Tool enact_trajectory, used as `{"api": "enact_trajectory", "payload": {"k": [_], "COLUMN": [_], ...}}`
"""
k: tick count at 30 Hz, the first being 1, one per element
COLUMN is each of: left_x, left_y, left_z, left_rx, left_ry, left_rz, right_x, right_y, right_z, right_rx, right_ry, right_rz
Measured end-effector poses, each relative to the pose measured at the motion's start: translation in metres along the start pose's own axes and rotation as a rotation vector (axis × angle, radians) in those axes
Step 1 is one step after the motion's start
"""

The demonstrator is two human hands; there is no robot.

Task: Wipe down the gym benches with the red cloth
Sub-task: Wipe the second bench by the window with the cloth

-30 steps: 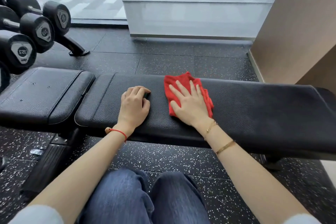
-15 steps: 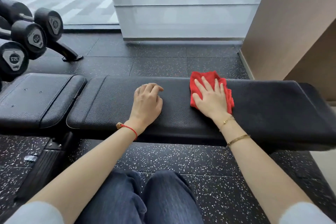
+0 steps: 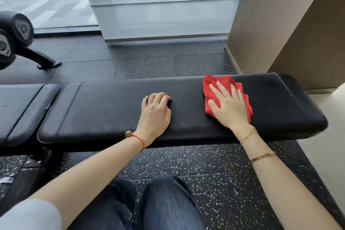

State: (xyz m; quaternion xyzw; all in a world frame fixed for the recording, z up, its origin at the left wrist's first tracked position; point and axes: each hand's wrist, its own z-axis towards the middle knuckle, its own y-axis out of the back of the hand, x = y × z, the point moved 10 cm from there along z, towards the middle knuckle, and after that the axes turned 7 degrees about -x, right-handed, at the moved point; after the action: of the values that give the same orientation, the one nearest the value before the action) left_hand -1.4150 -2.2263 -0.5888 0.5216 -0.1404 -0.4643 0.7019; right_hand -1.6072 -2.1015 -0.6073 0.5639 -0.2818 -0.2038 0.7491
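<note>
A long black padded gym bench (image 3: 112,110) runs across the view in front of me. The red cloth (image 3: 209,84) lies crumpled on its right part. My right hand (image 3: 228,106) presses flat on the cloth with fingers spread, covering most of it. My left hand (image 3: 155,112) rests on the bench's middle with its fingers curled under, holding nothing. A second black pad (image 3: 22,110) of the bench adjoins at the left.
Black dumbbells (image 3: 15,31) on a rack stand at the far left, with a rack foot (image 3: 46,61) on the speckled rubber floor. A brown wall (image 3: 280,24) rises close behind the bench's right end. My knees in jeans (image 3: 158,203) are below.
My right hand has slid the red cloth to the right along the bench, toward its right end. My left hand has stayed in place on the pad.
</note>
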Motion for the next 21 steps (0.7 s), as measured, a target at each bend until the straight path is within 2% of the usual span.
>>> {"api": "enact_trajectory", "payload": {"k": [4,9,12,14,18,21], "left_x": [-0.002,0.000,0.001,0.000,-0.001,-0.002], "left_y": [0.000,0.002,0.003,0.002,0.004,0.004], "left_z": [-0.001,-0.001,-0.002,-0.002,-0.003,-0.002], "left_rx": [-0.003,-0.029,-0.034,-0.032,-0.044,-0.053], "left_ry": [0.003,0.028,0.031,0.027,0.026,0.024], "left_rz": [0.001,-0.021,-0.044,-0.049,-0.063,-0.061], "right_x": [0.008,0.050,0.043,0.020,-0.027,-0.016], "right_y": [-0.004,-0.006,-0.003,0.001,0.005,-0.002], "right_z": [0.025,-0.004,-0.024,-0.024,0.006,0.029], "right_rx": [0.030,0.042,0.031,0.020,0.013,0.050], "right_ry": [-0.055,0.147,0.217,0.184,-0.026,-0.080], "right_rz": [-0.005,0.036,0.051,0.045,-0.019,-0.015]}}
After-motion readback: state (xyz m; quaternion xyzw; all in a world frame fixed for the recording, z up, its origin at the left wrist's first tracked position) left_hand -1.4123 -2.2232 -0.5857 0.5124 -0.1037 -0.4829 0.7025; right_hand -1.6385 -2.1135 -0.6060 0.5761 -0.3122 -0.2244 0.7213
